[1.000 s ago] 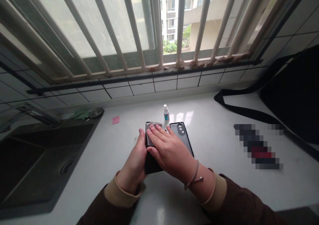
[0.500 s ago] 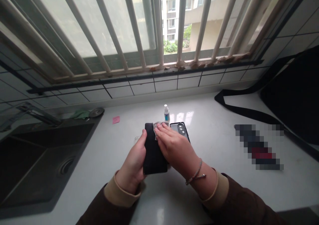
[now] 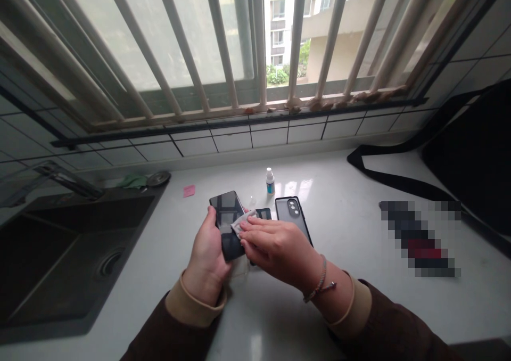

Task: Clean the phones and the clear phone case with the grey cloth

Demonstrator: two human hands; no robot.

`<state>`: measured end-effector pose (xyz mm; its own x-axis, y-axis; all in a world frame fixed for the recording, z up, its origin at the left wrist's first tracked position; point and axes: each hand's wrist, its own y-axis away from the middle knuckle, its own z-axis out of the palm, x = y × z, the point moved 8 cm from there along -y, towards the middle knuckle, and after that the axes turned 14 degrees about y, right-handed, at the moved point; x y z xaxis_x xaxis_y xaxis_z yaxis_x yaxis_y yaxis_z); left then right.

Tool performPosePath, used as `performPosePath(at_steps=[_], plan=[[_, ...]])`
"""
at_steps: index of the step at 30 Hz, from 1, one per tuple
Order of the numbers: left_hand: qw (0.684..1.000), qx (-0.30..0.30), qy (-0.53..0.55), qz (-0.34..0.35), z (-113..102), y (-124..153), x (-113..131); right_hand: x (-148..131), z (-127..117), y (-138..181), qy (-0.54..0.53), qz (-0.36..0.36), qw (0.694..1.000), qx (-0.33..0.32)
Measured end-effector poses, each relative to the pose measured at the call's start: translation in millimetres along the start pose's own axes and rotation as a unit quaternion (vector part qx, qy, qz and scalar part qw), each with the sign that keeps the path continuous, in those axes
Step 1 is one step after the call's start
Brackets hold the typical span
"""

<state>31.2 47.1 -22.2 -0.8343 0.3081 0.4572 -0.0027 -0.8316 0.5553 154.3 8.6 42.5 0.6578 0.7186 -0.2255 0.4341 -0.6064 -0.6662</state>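
Observation:
My left hand (image 3: 205,241) is wrapped round a dark smartphone (image 3: 227,212), thumb along its left edge and fingertips showing at the right. The phone is tilted above the counter, its glossy face reflecting the window bars. Pinched under the fingers of my right hand (image 3: 271,244) is a pale cloth (image 3: 242,221), pressed against the phone's right side. Just behind that hand lies another dark phone-like object (image 3: 264,213), mostly covered. A black-edged phone case (image 3: 293,217) with camera holes lies to the right. Beyond it stands a small white spray bottle (image 3: 270,181) with a blue label.
A dark sink (image 3: 59,265) with a faucet (image 3: 66,180) is at left. A pink paper note (image 3: 189,191) lies on the white counter (image 3: 351,308). At right are a black bag (image 3: 475,142) with its strap and a blurred-out object (image 3: 419,238). Window bars rise behind.
The phone has turned and tilted so its glossy face shows reflections. My right hand has slid the cloth lower along the phone. The other phone-like object has come into view.

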Motion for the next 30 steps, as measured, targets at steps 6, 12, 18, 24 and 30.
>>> performPosePath(at_steps=[6, 12, 18, 24, 30], plan=[[0.996, 0.013, 0.033, 0.080, -9, -6, 26, -11, -11, 1, -0.049, -0.056, 0.995, 0.067], [0.992, 0.041, 0.057, 0.106, -14, -6, 32, -17, -7, 1, -0.126, -0.061, 0.990, -0.001], [0.997, -0.022, 0.022, 0.067, 1, 1, 19, 22, -6, -1, -0.230, 0.152, 0.961, -0.010], [0.995, -0.085, -0.047, 0.011, 4, 6, -11, 42, 6, -1, -0.231, 0.224, 0.946, -0.031], [0.983, -0.128, -0.114, 0.062, 2, 1, -18, 45, 14, 4, -0.234, 0.254, 0.935, -0.075]])
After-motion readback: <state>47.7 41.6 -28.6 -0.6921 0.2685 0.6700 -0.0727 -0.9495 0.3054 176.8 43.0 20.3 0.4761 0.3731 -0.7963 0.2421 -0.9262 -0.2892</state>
